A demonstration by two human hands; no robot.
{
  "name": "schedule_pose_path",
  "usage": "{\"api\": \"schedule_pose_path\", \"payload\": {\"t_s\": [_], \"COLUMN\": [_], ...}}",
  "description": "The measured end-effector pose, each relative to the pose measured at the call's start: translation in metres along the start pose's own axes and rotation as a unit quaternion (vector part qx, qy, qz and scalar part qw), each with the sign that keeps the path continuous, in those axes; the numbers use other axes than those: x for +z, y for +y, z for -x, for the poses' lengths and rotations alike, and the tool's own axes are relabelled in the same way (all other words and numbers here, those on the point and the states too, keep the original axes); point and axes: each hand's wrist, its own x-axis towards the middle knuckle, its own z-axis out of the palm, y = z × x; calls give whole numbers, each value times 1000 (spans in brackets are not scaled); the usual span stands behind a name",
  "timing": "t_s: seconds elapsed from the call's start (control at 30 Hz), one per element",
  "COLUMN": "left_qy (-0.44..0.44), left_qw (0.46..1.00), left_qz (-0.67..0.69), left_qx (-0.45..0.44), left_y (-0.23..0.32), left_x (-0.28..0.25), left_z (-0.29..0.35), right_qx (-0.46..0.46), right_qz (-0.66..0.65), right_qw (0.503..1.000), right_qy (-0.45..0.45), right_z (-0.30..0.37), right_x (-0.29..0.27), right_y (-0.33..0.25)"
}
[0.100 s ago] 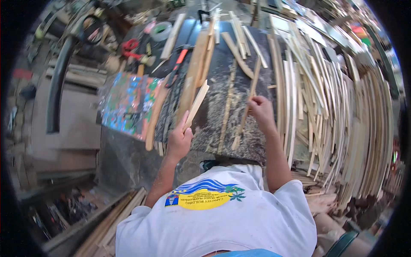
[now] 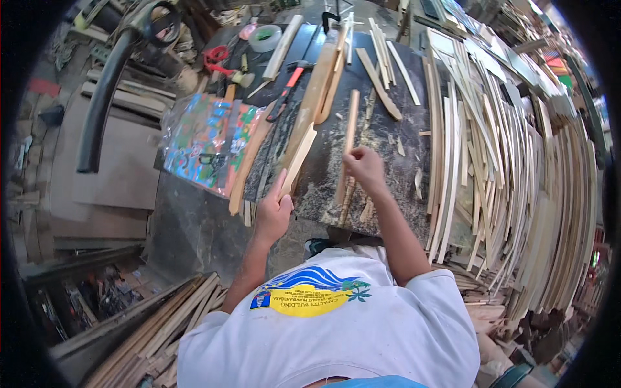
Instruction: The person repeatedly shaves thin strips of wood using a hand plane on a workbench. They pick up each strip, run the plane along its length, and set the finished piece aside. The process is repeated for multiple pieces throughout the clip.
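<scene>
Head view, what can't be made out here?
In the head view:
pale strip: lower end hidden by the left hand
thin stick: gripped part hidden by the right hand
small items at lower left: too small, blurred
blue material: cut off by bottom edge

Wide head-worn fisheye view, angled down onto the nearby workbench [image 2: 326,155]

A dark table [image 2: 325,161] carries scattered shavings [image 2: 400,147], a long board [image 2: 313,97] running lengthwise and, just left of it, a hammer [image 2: 293,82]. On its left side lie a patterned sheet [image 2: 204,145], with a curved slat [image 2: 251,161] along the sheet's right edge, and farther back a brush [image 2: 243,79], a tape roll [image 2: 266,45] and a pale board [image 2: 283,47]. Right of the long board, a bowed strip [image 2: 380,86] lies near thin sticks [image 2: 383,55] and a lone straight strip [image 2: 403,74].
</scene>
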Motion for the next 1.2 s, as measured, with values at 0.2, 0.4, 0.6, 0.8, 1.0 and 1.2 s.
{"api": "schedule_pose_path", "payload": {"t_s": [0.2, 0.4, 0.6, 0.8, 1.0, 1.2], "left_qy": [80, 37, -30, -37, -46, -46], "left_qw": [996, 990, 974, 967, 961, 956], "left_qz": [0, -139, -222, -251, -274, -291], "left_qx": [28, 9, -21, -16, -13, -8], "left_y": [-52, -48, -54, -68, -57, -33], "left_x": [3, -3, 4, 20, 38, 39], "left_z": [61, 100, 110, 86, 62, 40], "right_qx": [-88, -109, -140, -116, -103, -133], "right_qz": [162, 186, 194, 205, 184, 210], "right_qw": [981, 973, 965, 966, 970, 964], "right_qy": [62, 82, 110, 107, 120, 97], "right_z": [-10, -21, -45, -58, -78, -105], "right_x": [85, 113, 108, 104, 103, 89], "right_y": [3, 10, 9, -1, -2, -9]}}
